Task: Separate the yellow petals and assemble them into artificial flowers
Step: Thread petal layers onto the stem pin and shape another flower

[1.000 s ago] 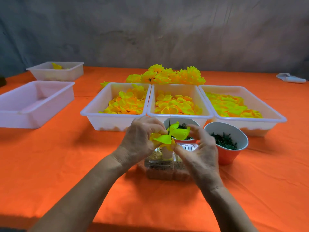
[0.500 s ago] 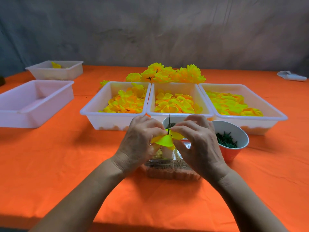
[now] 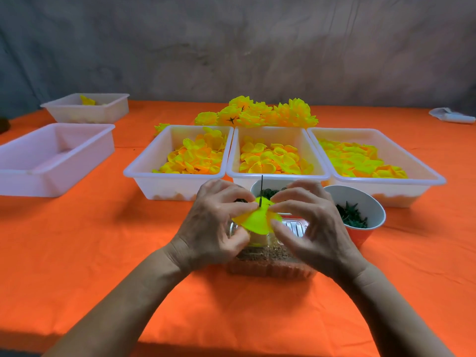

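A wrinkled grey backdrop [image 3: 231, 47] hangs behind the desk [image 3: 77, 253], which wears an orange cloth.

Head view — forward, downward (close).

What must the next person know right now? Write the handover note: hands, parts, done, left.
Left hand and right hand: both pinch a yellow petal threaded on a thin dark stem, above a clear box.
Parts: three trays of loose petals ahead; two cups of green pieces behind the hands and to the right.
Done: finished flowers piled behind the trays.
Left: finish this flower; many petals remain.
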The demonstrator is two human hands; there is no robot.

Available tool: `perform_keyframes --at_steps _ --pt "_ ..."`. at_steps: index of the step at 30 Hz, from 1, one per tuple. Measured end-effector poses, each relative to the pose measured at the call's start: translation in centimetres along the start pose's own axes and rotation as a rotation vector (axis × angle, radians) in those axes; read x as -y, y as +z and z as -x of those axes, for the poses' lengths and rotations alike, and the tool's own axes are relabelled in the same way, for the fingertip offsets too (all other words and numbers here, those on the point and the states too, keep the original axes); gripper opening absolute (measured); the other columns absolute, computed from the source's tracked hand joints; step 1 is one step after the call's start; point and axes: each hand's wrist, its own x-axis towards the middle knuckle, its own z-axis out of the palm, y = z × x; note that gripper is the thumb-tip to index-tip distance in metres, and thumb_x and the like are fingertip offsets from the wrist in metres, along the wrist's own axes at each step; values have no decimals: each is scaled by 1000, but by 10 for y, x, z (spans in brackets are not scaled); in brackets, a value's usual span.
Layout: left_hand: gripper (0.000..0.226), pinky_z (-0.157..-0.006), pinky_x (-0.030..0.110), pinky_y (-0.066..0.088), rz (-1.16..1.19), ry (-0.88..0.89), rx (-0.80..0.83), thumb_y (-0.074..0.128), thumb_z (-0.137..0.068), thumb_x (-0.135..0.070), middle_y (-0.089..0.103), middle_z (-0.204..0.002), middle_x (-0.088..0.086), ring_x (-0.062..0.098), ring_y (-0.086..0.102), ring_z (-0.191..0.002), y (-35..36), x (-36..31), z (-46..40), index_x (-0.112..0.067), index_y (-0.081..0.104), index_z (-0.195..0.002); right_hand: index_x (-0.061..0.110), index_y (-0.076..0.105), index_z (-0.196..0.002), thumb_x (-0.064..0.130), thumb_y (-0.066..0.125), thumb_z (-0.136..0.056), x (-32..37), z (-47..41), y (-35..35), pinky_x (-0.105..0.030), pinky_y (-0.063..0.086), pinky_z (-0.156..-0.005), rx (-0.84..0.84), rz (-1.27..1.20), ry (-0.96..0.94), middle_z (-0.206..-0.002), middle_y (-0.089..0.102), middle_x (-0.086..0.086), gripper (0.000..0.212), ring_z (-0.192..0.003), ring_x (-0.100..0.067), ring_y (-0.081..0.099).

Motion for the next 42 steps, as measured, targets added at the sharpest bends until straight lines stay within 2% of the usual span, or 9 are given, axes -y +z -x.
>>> perform_keyframes --at_steps 6,10,15,18,22,26,28,35,42 --pt "37 -92 38 46 504 -260 -136 49 -84 -30 71 -97 3 14 61 -102 -6 -1 -7 -4 76 -87 14 76 -85 21 72 -81 3 -10 4 -43 48 -81 -31 -131 108 -85 71 4 9 -95 -20 57" --pt "4 -84 35 52 495 -336 -156 73 -80 -11 71 -84 -1 9 65 -87 7 2 -20 -8 76 -81 15 77 -88 19 75 -79 2 -14 8 -40 46 -84 -1 -134 148 -86 71 2 10 -96 -20 56" --pt "22 -80 28 53 579 -359 -161 81 -70 -12 69 -75 -11 5 66 -81 21 11 -18 -32 73 -69 17 77 -81 20 78 -74 -2 -15 11 -31 45 -84 35 -213 234 -84 69 3 8 -96 -19 57" --pt "8 -79 31 54 615 -361 -188 80 -67 -21 69 -77 -16 6 66 -79 27 14 -16 -27 74 -67 16 75 -74 20 80 -71 -5 -19 11 -32 48 -80 54 -346 279 -79 70 2 7 -89 -17 62" --pt "20 -76 32 54 601 -296 -204 74 -67 -40 67 -75 -20 7 65 -78 31 14 -15 -25 71 -79 11 74 -70 8 78 -70 -9 -24 8 -24 50 -70 148 -608 390 -77 71 -7 6 -72 -10 63" --pt "8 -76 36 54 558 -272 -191 76 -69 -24 65 -78 -15 9 65 -78 31 15 -17 -24 68 -68 7 74 -76 5 75 -74 -21 -32 1 -19 44 -57 283 -676 528 -73 69 -8 3 -66 -13 58" --pt "10 -76 32 53 561 -268 -174 74 -70 -19 65 -79 -11 7 63 -78 31 14 -17 -23 65 -69 10 74 -74 3 73 -76 -30 -41 -1 -18 46 -56 202 -701 559 -68 71 -3 7 -62 -10 61" --pt "22 -81 33 52 605 -310 -146 73 -71 -10 67 -78 -6 9 64 -78 30 12 -19 -26 60 -64 6 73 -90 4 70 -80 -84 -90 7 -16 44 -56 -120 -335 641 -79 69 -10 11 -61 -6 57" --pt "29 -80 33 51 629 -351 -194 73 -70 -8 67 -76 -2 9 63 -75 32 10 -19 -31 56 -62 7 71 -106 10 61 -87 -114 -122 22 -35 48 -91 209 109 676 -113 68 -14 21 -107 -27 61"
